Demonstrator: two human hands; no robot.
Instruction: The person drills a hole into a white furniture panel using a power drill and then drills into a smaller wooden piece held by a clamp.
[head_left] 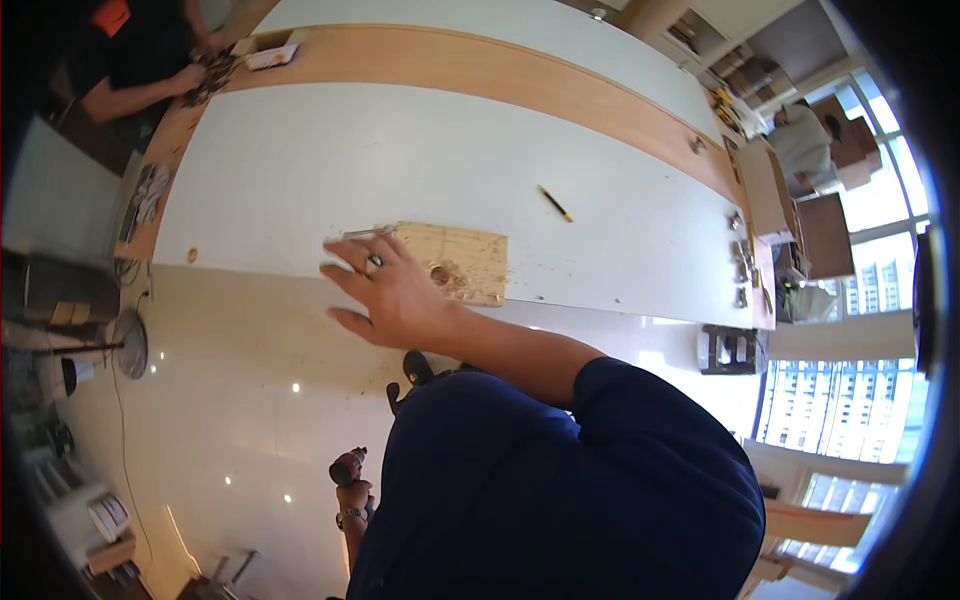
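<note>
My right hand point(395, 295) reaches across my body over the near edge of the white table panel point(300, 150). Its fingers are spread, a ring shows on one, and nothing is in its grasp. Just right of the fingers lies a pale wooden board point(475, 250) with a round hole and wood shavings around it. A thin metal piece point(360, 235) lies by the fingertips, partly covered; its kind is unclear. Low at my left side, away from the table, my left hand point(353, 497) is closed around a red cordless drill point(347, 466).
A black and yellow pencil-like stick point(555, 204) lies on the panel. Several metal fittings point(741, 255) line its right end. A person point(140, 80) works at the far left corner, another point(800, 140) stands at far right. A dark stool point(730, 350) stands below the table's right end.
</note>
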